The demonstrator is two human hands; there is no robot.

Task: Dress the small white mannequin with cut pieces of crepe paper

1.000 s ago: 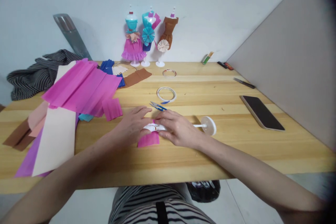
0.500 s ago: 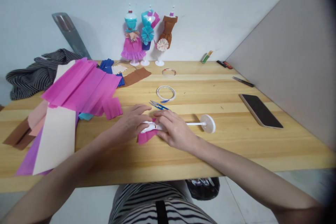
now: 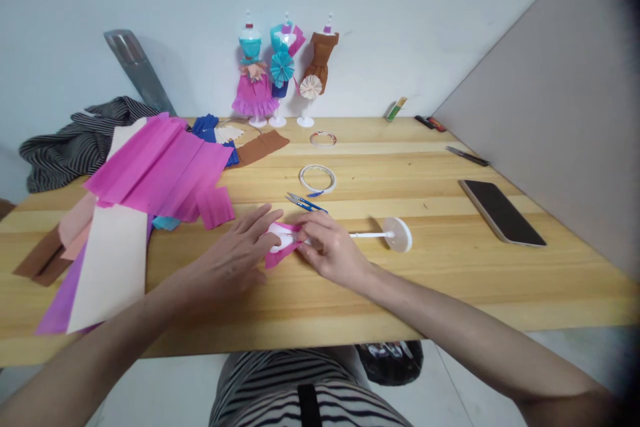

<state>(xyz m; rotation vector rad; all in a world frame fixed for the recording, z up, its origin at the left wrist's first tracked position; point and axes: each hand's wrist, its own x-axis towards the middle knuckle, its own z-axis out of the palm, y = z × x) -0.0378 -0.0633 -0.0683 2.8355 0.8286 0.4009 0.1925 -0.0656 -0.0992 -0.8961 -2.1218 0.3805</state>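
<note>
A small white mannequin lies on its side on the table, its thin stand and round base pointing right. Pink crepe paper sits under and around its torso. My left hand is at the mannequin's upper end, fingers stretched out and thumb resting on the white torso. At the waist, my right hand has its fingertips pinched together on the pink paper, covering part of the mannequin. Just beyond my right hand lie blue thread snips.
Crepe paper sheets are piled on the left, near striped cloth. Three dressed mannequins stand by the wall. Two tape or wire rings lie mid-table. A phone and a dark pointed tool lie right.
My left hand has shifted slightly left and its fingers have lifted, showing more of the white torso. My right fingers have drawn together into a pinch at the waist.
</note>
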